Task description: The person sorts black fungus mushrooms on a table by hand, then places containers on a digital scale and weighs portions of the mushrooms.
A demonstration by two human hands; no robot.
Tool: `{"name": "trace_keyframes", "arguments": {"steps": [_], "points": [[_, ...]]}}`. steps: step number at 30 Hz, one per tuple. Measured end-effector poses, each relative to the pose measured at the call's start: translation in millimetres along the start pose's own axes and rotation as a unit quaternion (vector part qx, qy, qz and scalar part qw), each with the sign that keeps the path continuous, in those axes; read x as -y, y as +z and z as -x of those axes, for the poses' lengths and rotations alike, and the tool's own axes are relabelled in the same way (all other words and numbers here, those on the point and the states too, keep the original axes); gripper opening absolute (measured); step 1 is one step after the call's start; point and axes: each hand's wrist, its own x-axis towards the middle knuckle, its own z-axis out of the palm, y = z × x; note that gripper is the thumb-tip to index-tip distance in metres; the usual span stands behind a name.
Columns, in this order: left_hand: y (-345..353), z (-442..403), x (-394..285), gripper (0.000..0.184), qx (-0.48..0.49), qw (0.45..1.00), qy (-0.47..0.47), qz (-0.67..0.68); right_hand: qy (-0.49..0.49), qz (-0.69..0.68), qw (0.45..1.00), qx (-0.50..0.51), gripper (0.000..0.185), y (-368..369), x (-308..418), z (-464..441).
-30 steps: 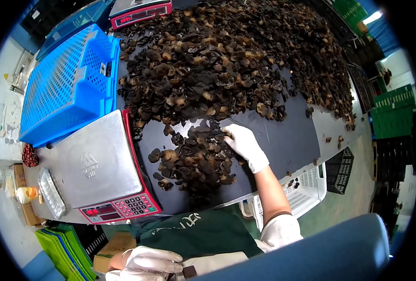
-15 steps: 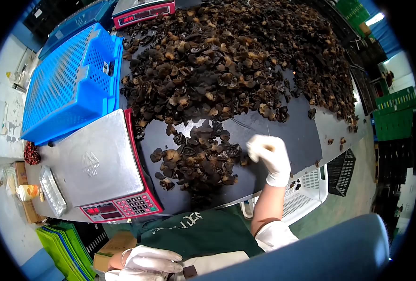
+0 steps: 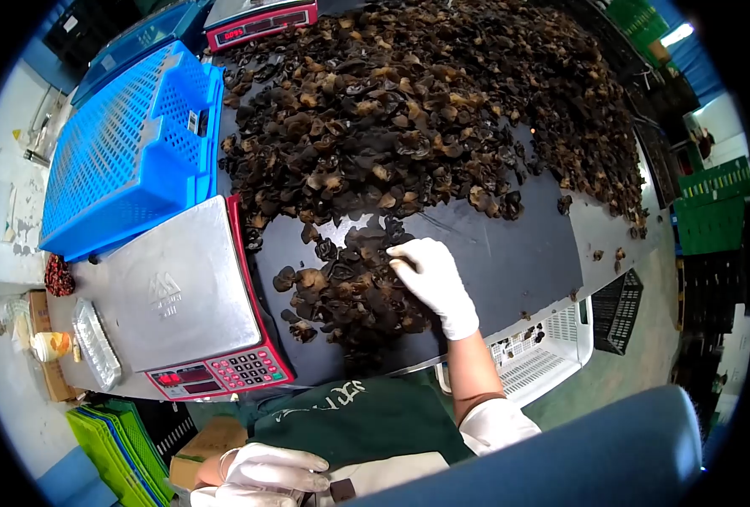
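My right hand [image 3: 432,283], in a white glove, reaches over the right side of a small heap of dark wood ear mushrooms [image 3: 354,291]. Its fingers are bent together with their tips at the heap; whether a piece is between them is hidden. In my lap at the bottom left lies my left hand [image 3: 269,475], also gloved, palm down with its fingers stretched out and holding nothing visible. Behind the small heap spreads a much larger pile of wood ear mushrooms [image 3: 392,127] across the dark table mat [image 3: 510,253].
Left of the small heap stands a red scale [image 3: 180,287] with a bare steel platform. Beyond it are a blue plastic basket [image 3: 130,160] and a second scale [image 3: 261,25]. A white basket [image 3: 552,359] sits below the table edge at right; a foil tray [image 3: 96,346] lies at far left.
My right hand has moved left, from the mat beside the small heap onto its right side. My left hand has stayed in my lap.
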Motion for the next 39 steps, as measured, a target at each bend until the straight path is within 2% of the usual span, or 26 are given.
{"name": "trace_keyframes", "arguments": {"steps": [1, 3, 4, 5, 6, 8, 9, 10, 11, 12, 13, 14, 16, 18, 19, 20, 22, 26, 28, 34, 36, 37, 39], "points": [[-1, -5, -6, 0.022, 0.0, 0.999, -0.032, 0.001, 0.019, -0.084, 0.996, -0.021, 0.017, -7, -1, 1], [-3, -7, -5, 0.021, -0.001, 0.998, -0.062, 0.003, 0.186, -0.324, 0.927, -0.045, 0.01, -52, 31, 4], [-2, -6, 0, 0.021, 0.006, 0.999, -0.034, -0.01, 0.172, -0.563, 0.806, -0.06, 0.014, -61, 14, 16], [-3, -10, 0, 0.021, 0.01, 1.0, -0.021, -0.016, -0.051, -0.728, 0.682, -0.049, 0.025, -61, 0, 17], [-4, -15, 0, 0.021, 0.014, 1.0, -0.008, -0.021, -0.247, -0.846, 0.468, 0.066, 0.036, -62, -9, 15], [-8, -36, -13, 0.022, 0.008, 0.994, -0.109, 0.025, -0.223, -0.833, 0.506, 0.029, 0.039, -70, -13, 13], [-10, -37, -16, 0.022, 0.007, 0.993, -0.114, 0.019, 0.009, -0.785, 0.61, -0.109, 0.044, -70, -6, 22], [-10, -36, -15, 0.022, 0.007, 0.994, -0.112, 0.019, -0.008, -0.645, 0.752, -0.135, 0.041, -59, -20, 14], [-8, -33, -15, 0.022, 0.005, 0.994, -0.107, 0.017, 0.11, -0.434, 0.887, -0.111, 0.033, -52, -20, 1], [-7, -32, -14, 0.023, 0.006, 0.995, -0.1, 0.014, 0.212, -0.439, 0.871, -0.062, 0.025, -45, -6, -6], [-7, -30, -14, 0.023, 0.005, 0.995, -0.098, 0.012, 0.098, -0.237, 0.964, -0.066, 0.023, -22, -25, -11], [-5, -29, -13, 0.023, 0.005, 0.995, -0.095, 0.011, 0.067, -0.156, 0.984, -0.059, 0.022, -5, -30, -16], [-4, -27, -14, 0.024, 0.004, 0.995, -0.097, 0.01, -0.036, -0.066, 0.995, -0.069, 0.03, 29, -35, -23], [-3, -27, -14, 0.024, -0.001, 0.995, -0.099, 0.015, -0.101, 0.017, 0.993, -0.059, 0.039, 42, -19, -34], [-5, -28, -14, 0.025, -0.001, 0.995, -0.101, 0.021, -0.13, 0.037, 0.989, -0.06, 0.047, 49, -15, -32], [-6, -29, -14, 0.026, 0.0, 0.994, -0.106, 0.034, -0.159, 0.012, 0.987, -0.02, 0.046, 50, -10, -34], [-4, -29, -14, 0.026, -0.001, 0.994, -0.107, 0.034, -0.156, -0.054, 0.983, 0.084, 0.047, 44, 3, -32], [-9, -30, -15, 0.024, 0.018, 0.994, -0.102, 0.023, -0.185, -0.013, 0.97, 0.157, 0.05, 38, 19, -14], [-6, -28, -16, 0.024, 0.002, 0.994, -0.104, 0.016, -0.179, -0.01, 0.971, 0.161, 0.053, 33, 27, -8], [-5, -26, -12, 0.024, -0.006, 0.996, -0.087, -0.001, -0.157, -0.001, 0.985, 0.069, 0.048, 34, 53, -22], [-5, -27, -13, 0.024, -0.002, 0.996, -0.084, -0.004, -0.158, 0.011, 0.986, 0.058, 0.046, 45, 61, -36], [-6, -28, -14, 0.023, 0.005, 0.996, -0.092, 0.004, -0.172, 0.017, 0.983, 0.053, 0.053, 66, 52, -42], [-7, -30, -15, 0.021, 0.017, 0.995, -0.098, 0.012, -0.163, 0.058, 0.983, 0.065, 0.055, 94, 48, -45]]}}
